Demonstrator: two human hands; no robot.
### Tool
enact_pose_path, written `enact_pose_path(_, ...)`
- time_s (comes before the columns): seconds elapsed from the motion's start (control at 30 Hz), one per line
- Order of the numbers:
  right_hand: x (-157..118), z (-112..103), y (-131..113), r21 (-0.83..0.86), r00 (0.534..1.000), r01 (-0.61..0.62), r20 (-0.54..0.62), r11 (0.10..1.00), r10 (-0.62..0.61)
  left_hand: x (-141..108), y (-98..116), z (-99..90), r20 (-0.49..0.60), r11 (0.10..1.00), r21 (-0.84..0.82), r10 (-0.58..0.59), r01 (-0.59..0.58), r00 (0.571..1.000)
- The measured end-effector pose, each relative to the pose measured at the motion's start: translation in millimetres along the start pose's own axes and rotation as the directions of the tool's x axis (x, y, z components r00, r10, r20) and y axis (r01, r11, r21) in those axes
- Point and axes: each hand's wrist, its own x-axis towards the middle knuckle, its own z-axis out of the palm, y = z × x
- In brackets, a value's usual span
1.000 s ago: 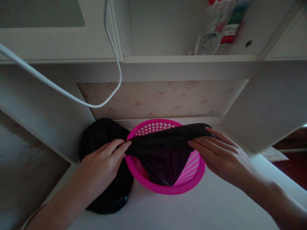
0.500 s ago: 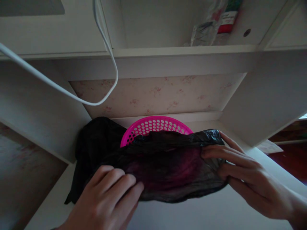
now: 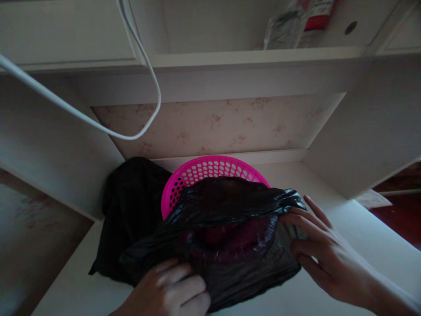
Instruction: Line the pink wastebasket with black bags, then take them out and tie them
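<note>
The label (image 3: 320, 9) at upper right is too blurred for me to read. My left hand (image 3: 174, 287), lower centre, is curled tight on the black bag (image 3: 243, 278); my right hand (image 3: 329, 254) pinches its right edge. The bag gapes over the pink basket (image 3: 199, 169) at centre, pink showing through its film.

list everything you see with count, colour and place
desk: 1, white, underneath
perforated basket: 1, pink, on desk
plastic bag: 1, black, over basket's near side
bundle: 1, black, left of basket
cable: 1, white, upper left
shelving unit: 1, white, above
plastic packet: 1, clear, upper shelf
labelled container: 1, red-white, beside packet
sheet: 1, whitish, right
surface: 1, reddish, far right
wallpaper: 2 areas, pinkish, back, lower left
left hand: 1, bare, gripping bag
right hand: 1, bare, gripping bag
</note>
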Motion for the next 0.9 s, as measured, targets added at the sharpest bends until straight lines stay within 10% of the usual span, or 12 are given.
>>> enact_pose_path(0.27,0,34,-17,0.152,0.968,-0.215,-0.095,0.965,0.230,-12,-17,16.5,0.033,0.995,0.075,-0.065,0.062,0.997)
enact_pose_path(0.5,-2,55,-20,0.076,0.968,-0.248,0.057,0.966,0.244,2,-14,-3.2,0.167,0.994,-0.008,-0.110,0.113,0.980)
enact_pose_path(0.67,-11,60,-7,0.069,0.970,-0.243,0.025,0.968,0.241,-10,-10,-17.9,-0.084,0.985,-0.125,-0.128,0.117,0.988)
enact_pose_path(0.8,-14,52,10,0.067,0.949,-0.267,-0.156,0.961,0.274,-34,-14,-11.2,-0.453,0.908,-0.142,-0.414,0.394,0.790)
enact_pose_path(0.9,-10,46,16,0.096,0.862,-0.386,-0.316,0.917,0.396,-40,-26,-5.9,-0.477,0.763,-0.257,-0.634,0.593,0.609)
